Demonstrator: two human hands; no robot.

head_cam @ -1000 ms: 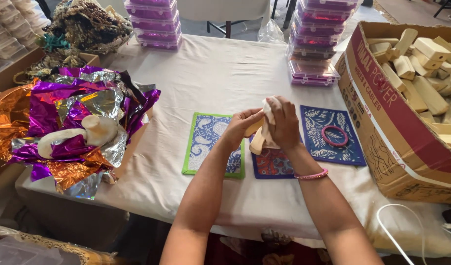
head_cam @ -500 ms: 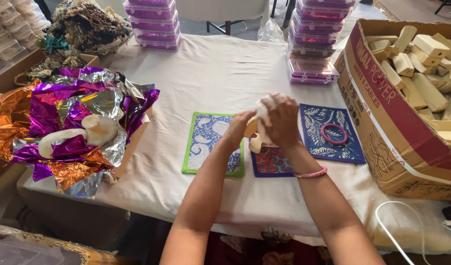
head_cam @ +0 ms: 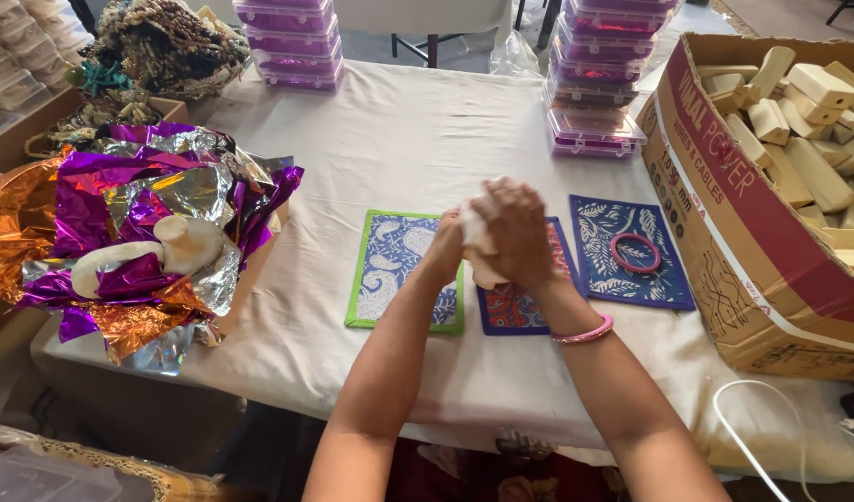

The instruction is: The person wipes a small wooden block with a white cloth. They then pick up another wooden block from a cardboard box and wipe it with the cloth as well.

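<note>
- Both hands met above the counter, which was draped in a cream cloth. The right hand was clenched over the top of a pale, cream-coloured lump. The left hand closed on it from the side.
- The lump was held clear of the counter, over the gap between a green-bordered blue patterned mat and a red-and-blue patterned mat. Most of it was hidden by the fingers, so its exact kind could not be told.
- By its rounded, matte look, the lump was judged light and rather smooth. Whether it was stiff or yielding could not be told. It seemed best gripped around its middle with both palms.
- A third mat, dark blue with a leaf pattern, lay to the right and carried a pink ring. A pink bangle sat on the right wrist.
- A cardboard box of pale wooden blocks stood at the right edge.
- Crumpled purple, silver and orange foil sheets lay to the left, holding two cream-coloured shaped pieces.
- Stacks of purple-lidded plastic boxes stood at the far side.
</note>
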